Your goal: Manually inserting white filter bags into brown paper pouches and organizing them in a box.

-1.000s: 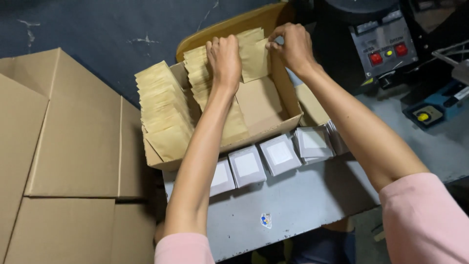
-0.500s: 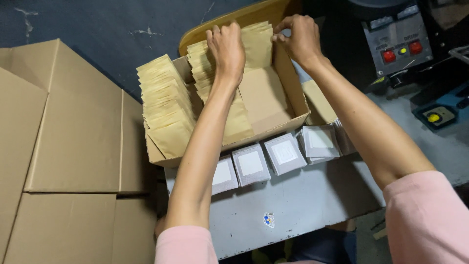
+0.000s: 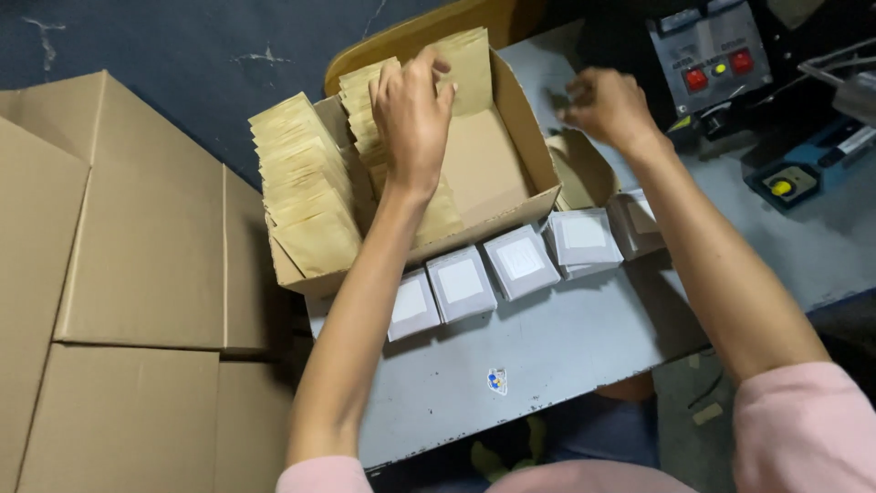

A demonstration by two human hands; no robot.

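Grey and scuffed, the counter (image 3: pixel 584 356) carries an open cardboard box (image 3: pixel 525 137) with rows of tan paper envelopes (image 3: pixel 306 196) standing on edge, and a line of small grey packets (image 3: pixel 520 262) with white square labels just in front of it. Left hand (image 3: pixel 411 114) pinches the tops of the middle envelopes, while right hand (image 3: pixel 607 108) is loosely curled beside the box, holding nothing I can make out. Flattened cartons (image 3: pixel 119 274) lie left; a control unit (image 3: pixel 712 50) with red and yellow buttons sits at back right.
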